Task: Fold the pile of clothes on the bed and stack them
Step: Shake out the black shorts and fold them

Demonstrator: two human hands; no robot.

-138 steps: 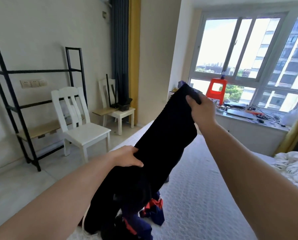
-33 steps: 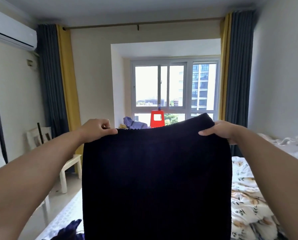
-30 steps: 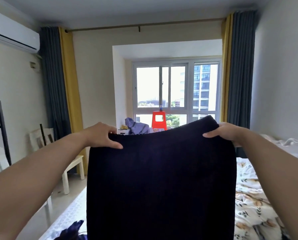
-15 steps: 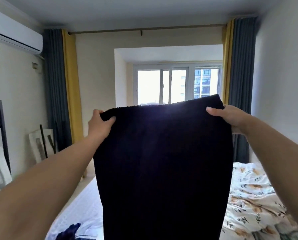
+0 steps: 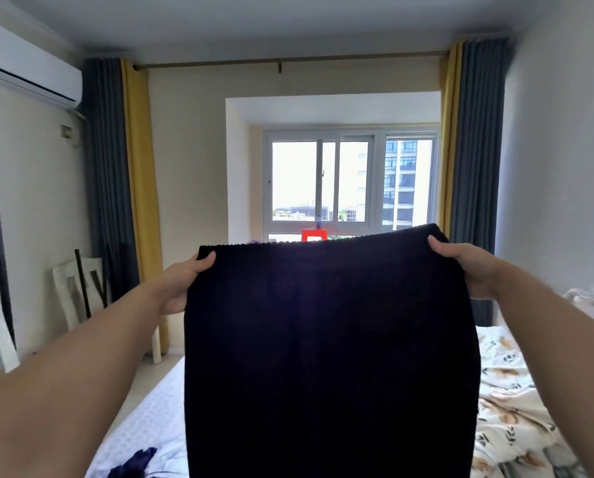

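Fabric hangs straight down from 2 pinch points: the dark ribbed knit garment (image 5: 330, 357) is held up in front of the person, its elastic-looking top edge running nearly level from side to side, a little higher at the right, and its long axis dropping vertically out of the bottom of the view. The left hand (image 5: 178, 284) grips the top left corner, thumb over the front face and the other fingers hidden behind the cloth. The right hand (image 5: 461, 267) grips the top right corner the same way, thumb on the front edge. Both hands are at about the same reach, so neither is clearly nearer to the garment's middle.

Below and behind the garment lies the bed (image 5: 144, 422) with its pale quilted cover; a floral quilt (image 5: 516, 408) is bunched at the right, and a scrap of dark blue clothing (image 5: 133, 464) shows at the lower left, likely part of the remaining pile.

Since the garment is spread flat and vertical above the mattress, the next move probably calls for lowering it onto the bed or bringing the 2 corners together, folding across that vertical axis. Whether it is a skirt or trousers cannot be told.
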